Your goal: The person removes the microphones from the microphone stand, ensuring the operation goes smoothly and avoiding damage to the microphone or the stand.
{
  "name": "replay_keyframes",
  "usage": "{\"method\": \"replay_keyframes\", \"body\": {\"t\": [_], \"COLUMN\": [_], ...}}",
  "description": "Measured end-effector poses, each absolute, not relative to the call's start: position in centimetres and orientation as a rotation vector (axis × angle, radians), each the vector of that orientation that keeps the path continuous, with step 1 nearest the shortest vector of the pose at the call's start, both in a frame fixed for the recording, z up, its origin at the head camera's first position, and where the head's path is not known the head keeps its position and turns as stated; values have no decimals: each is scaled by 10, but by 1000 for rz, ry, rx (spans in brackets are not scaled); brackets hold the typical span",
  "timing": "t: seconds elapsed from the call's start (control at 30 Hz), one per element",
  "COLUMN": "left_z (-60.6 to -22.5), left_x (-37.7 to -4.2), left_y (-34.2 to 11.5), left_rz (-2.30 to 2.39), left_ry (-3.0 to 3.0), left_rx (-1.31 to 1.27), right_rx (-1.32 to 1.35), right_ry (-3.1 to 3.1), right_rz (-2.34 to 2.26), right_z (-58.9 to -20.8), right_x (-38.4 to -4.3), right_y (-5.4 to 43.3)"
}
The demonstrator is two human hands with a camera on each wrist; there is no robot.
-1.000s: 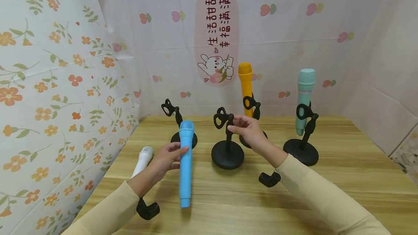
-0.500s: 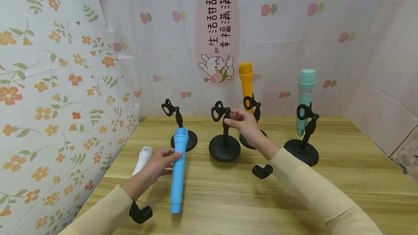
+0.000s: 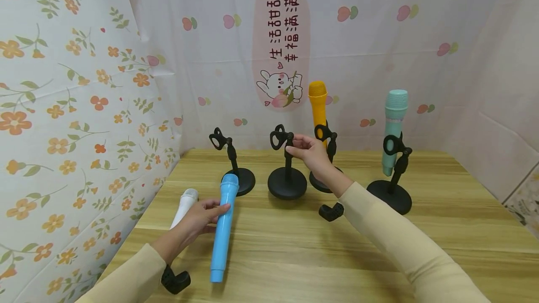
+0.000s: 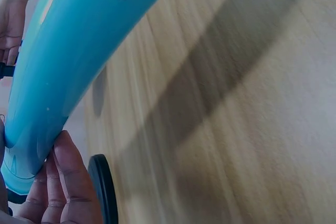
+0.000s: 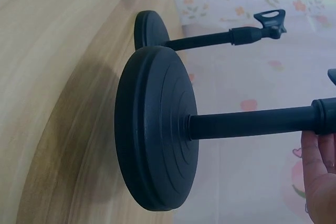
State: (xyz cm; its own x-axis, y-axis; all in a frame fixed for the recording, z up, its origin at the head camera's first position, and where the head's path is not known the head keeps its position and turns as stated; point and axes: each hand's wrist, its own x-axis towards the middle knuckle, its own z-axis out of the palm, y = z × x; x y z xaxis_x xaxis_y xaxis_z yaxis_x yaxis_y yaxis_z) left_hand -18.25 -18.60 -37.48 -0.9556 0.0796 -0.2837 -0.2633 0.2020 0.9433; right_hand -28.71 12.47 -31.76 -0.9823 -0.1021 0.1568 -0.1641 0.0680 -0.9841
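My left hand (image 3: pixel 201 218) grips a light blue microphone (image 3: pixel 224 228) round its upper body, head pointing away. In the left wrist view the blue microphone (image 4: pixel 68 61) crosses the left side, and its shadow falls on the wood apart from it. My right hand (image 3: pixel 309 153) pinches the upper stem of a black desktop microphone stand (image 3: pixel 288 183), whose clip holds nothing. The right wrist view shows this stand's round base (image 5: pixel 157 129) close up, seemingly just off the table, with fingers (image 5: pixel 317 166) at the stem's collar. A white microphone (image 3: pixel 184 205) lies partly behind my left hand.
Another black stand (image 3: pixel 240 181) with a bare clip is at the back left. A yellow microphone (image 3: pixel 318 106) sits in a stand behind my right hand, and a mint green one (image 3: pixel 395 116) in a stand at right. Patterned cloth (image 3: pixel 219 83) hangs behind the wooden table (image 3: pixel 294 256).
The right hand has carried the black stand back and slightly left. The left hand has moved the blue microphone left and down towards the front.
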Motion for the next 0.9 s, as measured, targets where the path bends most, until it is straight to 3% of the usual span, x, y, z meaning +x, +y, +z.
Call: {"method": "replay_keyframes", "body": {"t": [0.9], "left_z": [-392], "left_x": [-182], "left_y": [-202], "left_rz": [1582], "left_ry": [2353], "left_rx": [-282], "right_rx": [243], "right_ry": [-2221], "right_rz": [2148], "right_z": [-325], "right_x": [-316], "right_y": [106]}}
